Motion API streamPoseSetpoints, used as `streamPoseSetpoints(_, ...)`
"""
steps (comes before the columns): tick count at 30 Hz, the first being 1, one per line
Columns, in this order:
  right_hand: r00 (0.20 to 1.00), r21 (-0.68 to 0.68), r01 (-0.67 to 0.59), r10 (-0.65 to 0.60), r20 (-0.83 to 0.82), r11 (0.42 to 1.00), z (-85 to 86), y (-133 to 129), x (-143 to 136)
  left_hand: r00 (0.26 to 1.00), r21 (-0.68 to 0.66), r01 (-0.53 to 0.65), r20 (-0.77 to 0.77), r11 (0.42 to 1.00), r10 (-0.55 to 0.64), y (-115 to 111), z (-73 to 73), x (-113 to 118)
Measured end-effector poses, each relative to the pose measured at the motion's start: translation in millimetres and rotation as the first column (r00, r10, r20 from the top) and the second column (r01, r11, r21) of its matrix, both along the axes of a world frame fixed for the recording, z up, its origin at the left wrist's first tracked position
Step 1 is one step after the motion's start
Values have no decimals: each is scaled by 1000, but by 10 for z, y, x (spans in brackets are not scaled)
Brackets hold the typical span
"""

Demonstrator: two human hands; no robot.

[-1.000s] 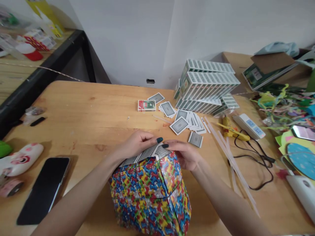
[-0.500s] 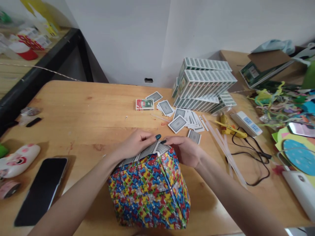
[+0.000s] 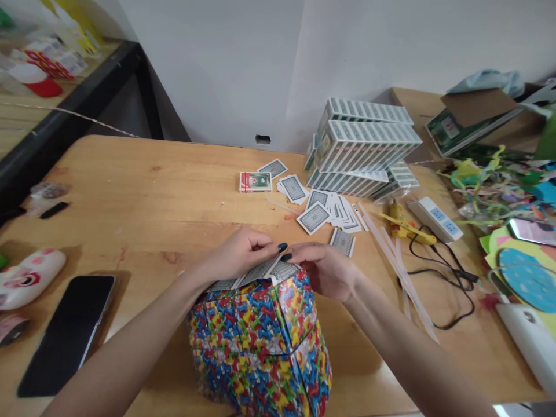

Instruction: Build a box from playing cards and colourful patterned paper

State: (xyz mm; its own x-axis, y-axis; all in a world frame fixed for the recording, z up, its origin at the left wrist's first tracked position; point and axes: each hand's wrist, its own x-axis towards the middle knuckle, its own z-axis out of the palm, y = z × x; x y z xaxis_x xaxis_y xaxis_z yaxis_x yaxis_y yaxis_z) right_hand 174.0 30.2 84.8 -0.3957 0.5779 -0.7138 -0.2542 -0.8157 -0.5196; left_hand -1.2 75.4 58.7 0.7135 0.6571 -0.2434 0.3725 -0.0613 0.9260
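Observation:
A box-like form point(image 3: 256, 353) with a bright multicoloured pattern stands tilted at the table's near edge. Grey-backed playing cards point(image 3: 284, 271) line its top. My left hand point(image 3: 243, 252) lies over the far top edge, its thumb pressed to the cards and its other fingers hidden behind them. My right hand point(image 3: 324, 266) grips the cards at the right top corner, thumb in front, fingers curled behind. The two thumb tips, with dark nail polish, nearly meet at the corner.
Beyond my hands lie loose cards point(image 3: 313, 218) and a card box point(image 3: 255, 182). Stacked card packs point(image 3: 369, 145) stand at the back. To the right are clear glue sticks point(image 3: 406, 278), a yellow glue gun point(image 3: 403, 226) and a power strip point(image 3: 435, 218). A phone point(image 3: 67, 336) lies left.
The patterned form has tilted slightly and shifted a little down and left in view. Both thumbs have moved slightly at the corner, still on the cards.

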Motion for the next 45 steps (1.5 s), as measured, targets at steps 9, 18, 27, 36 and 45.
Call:
streamPoseSetpoints(9,999,41,17,-16,-36,999,4,-74,95,997,-69,-11,75,998,16,26,139,1)
streamPoseSetpoints(18,998,10,69,-69,-10,998,31,-184,153,999,16,32,20,999,-33,44,140,26)
streamPoseSetpoints(27,996,1,76,-76,-42,997,8,-170,121,996,25,90,-16,996,-89,28,151,46)
streamPoseSetpoints(36,998,-69,53,-55,-25,996,-47,-141,181,985,32,124,-129,992,-118,-7,193,62)
streamPoseSetpoints(45,989,-49,101,-106,-105,994,-35,-217,149,980,-94,182,-68,979,-189,-24,190,58)
